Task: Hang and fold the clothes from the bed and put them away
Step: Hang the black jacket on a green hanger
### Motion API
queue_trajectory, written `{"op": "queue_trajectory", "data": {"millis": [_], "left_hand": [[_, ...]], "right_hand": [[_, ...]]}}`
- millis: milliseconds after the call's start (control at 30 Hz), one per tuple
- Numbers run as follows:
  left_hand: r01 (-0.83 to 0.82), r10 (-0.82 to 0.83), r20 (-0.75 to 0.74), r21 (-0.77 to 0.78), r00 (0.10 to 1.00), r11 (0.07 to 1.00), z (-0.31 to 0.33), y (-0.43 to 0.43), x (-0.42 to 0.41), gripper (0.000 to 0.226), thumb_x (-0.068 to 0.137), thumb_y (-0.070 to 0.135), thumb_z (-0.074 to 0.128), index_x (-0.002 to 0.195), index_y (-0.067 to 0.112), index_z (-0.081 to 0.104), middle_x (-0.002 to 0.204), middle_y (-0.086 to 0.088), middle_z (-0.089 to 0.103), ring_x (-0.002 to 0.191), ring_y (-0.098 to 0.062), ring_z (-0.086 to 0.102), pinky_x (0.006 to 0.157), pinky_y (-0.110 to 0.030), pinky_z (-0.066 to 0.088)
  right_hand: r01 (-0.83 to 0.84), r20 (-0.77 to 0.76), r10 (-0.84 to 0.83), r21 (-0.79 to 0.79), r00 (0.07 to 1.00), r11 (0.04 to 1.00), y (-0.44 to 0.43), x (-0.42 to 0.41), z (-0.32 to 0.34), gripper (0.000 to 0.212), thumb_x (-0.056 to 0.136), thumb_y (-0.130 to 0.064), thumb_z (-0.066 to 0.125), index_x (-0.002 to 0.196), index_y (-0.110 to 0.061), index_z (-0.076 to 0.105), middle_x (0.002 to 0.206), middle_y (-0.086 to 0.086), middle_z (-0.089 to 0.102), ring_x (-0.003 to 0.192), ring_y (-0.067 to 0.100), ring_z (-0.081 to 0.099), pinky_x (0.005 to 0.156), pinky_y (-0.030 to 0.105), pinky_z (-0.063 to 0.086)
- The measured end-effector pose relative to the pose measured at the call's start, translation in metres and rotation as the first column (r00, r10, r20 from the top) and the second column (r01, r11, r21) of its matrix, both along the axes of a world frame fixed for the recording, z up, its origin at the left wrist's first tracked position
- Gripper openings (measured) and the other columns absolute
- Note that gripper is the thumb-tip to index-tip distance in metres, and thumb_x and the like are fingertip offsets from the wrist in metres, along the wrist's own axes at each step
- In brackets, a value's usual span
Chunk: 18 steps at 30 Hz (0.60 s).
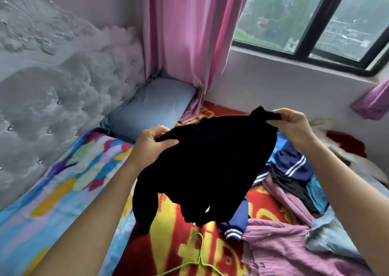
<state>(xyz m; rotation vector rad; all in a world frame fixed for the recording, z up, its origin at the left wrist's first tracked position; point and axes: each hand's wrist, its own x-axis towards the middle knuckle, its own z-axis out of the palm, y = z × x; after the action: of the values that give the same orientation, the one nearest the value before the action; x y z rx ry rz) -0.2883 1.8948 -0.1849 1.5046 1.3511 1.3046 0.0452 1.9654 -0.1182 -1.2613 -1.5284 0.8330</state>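
Over one green hanger [199, 262], one black garment [210, 166], left hand [151, 147] and right hand [292, 126] both tight on it.

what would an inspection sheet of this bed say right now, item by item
surface: red and yellow bed cover, with a colourful blanket along its left side
job's things: black garment held up over the bed; green hanger lying on the cover below it; navy striped garment, mauve knit and pale blue garment heaped to the right
clutter: blurred red thing near the wall
grippers: left hand and right hand each grip an edge of the black garment
cables: nothing seen
surroundings: pillow, padded headboard, pink curtain, window
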Motion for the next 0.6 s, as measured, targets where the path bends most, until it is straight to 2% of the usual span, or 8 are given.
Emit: {"op": "queue_trajectory", "data": {"millis": [133,167,233,333,400,467,567,600], "left_hand": [[-0.058,0.027,-0.255,-0.113,0.967,0.992,-0.046,-0.008,-0.001,0.031,0.069,0.028,0.076,0.068,0.054,0.061,0.063,0.028,0.061,0.061,0.008,0.054,0.066,-0.016,0.04],[-0.066,0.009,-0.304,-0.178,0.953,0.982,-0.067,-0.015,0.001,0.03,0.067,0.031,0.075,0.066,0.056,0.059,0.062,0.027,0.06,0.06,0.006,0.053,0.067,-0.021,0.041],[-0.097,-0.028,-0.375,-0.312,0.926,0.945,-0.119,-0.033,0.005,0.027,0.07,0.027,0.077,0.059,0.044,0.059,0.056,0.015,0.058,0.061,-0.003,0.052,0.065,-0.03,0.04],[-0.179,-0.084,-0.481,-0.475,0.873,0.862,-0.199,-0.065,0.012,0.03,0.074,0.022,0.077,0.063,0.037,0.053,0.064,0.003,0.059,0.073,-0.023,0.058,0.066,-0.035,0.042],[-0.186,-0.154,-0.497,-0.568,0.854,0.802,-0.234,-0.085,0.012,0.018,0.076,0.025,0.075,0.07,0.032,0.059,0.077,-0.001,0.067,0.082,-0.023,0.062,0.072,-0.036,0.045],[-0.197,-0.172,-0.496,-0.607,0.851,0.77,-0.257,-0.097,0.012,0.011,0.075,0.024,0.075,0.084,0.025,0.068,0.087,-0.003,0.07,0.089,-0.022,0.064,0.077,-0.036,0.047],[-0.271,-0.085,-0.514,-0.578,0.854,0.77,-0.271,-0.101,0.012,0.023,0.075,0.021,0.076,0.096,0.016,0.072,0.093,-0.005,0.072,0.093,-0.023,0.064,0.079,-0.034,0.046],[-0.299,-0.05,-0.528,-0.555,0.848,0.776,-0.272,-0.097,0.013,0.023,0.075,0.02,0.076,0.098,0.015,0.072,0.094,-0.006,0.072,0.093,-0.023,0.064,0.08,-0.034,0.046]], "right_hand": [[-0.018,0.212,0.047,-0.135,0.976,0.991,0.003,0.005,-0.081,0.019,0.078,0.014,0.064,0.075,-0.005,0.067,0.059,-0.007,0.054,0.051,-0.007,0.045,0.056,0.01,0.035],[-0.006,0.277,0.06,-0.192,0.959,0.981,0.003,0.005,-0.11,0.01,0.079,0.011,0.065,0.076,0.001,0.063,0.059,-0.001,0.05,0.05,-0.006,0.043,0.053,0.013,0.032],[0.035,0.385,0.092,-0.311,0.918,0.95,-0.009,0.004,-0.181,0.006,0.078,0.005,0.067,0.074,0.005,0.063,0.059,0.003,0.047,0.053,-0.002,0.041,0.052,0.018,0.031],[0.107,0.468,0.163,-0.499,0.869,0.86,-0.046,0.0,-0.288,0.013,0.078,-0.005,0.07,0.069,-0.01,0.062,0.06,0.003,0.051,0.061,0.011,0.047,0.057,0.03,0.032],[0.144,0.458,0.202,-0.614,0.866,0.776,-0.074,-0.002,-0.336,0.023,0.078,-0.013,0.072,0.063,-0.021,0.056,0.059,-0.003,0.051,0.069,0.016,0.049,0.056,0.028,0.032],[0.174,0.457,0.233,-0.687,0.858,0.706,-0.091,-0.001,-0.364,0.027,0.076,-0.022,0.073,0.058,-0.026,0.053,0.062,-0.006,0.054,0.075,0.017,0.054,0.063,0.029,0.038],[0.198,0.529,0.249,-0.65,0.811,0.734,-0.087,-0.006,-0.37,0.008,0.079,-0.029,0.07,0.077,-0.023,0.065,0.082,0.0,0.065,0.095,0.025,0.061,0.081,0.035,0.041],[0.229,0.597,0.217,-0.581,0.772,0.781,-0.078,-0.01,-0.365,0.013,0.081,-0.03,0.068,0.091,-0.021,0.069,0.094,0.003,0.067,0.103,0.026,0.059,0.084,0.035,0.039]]}}
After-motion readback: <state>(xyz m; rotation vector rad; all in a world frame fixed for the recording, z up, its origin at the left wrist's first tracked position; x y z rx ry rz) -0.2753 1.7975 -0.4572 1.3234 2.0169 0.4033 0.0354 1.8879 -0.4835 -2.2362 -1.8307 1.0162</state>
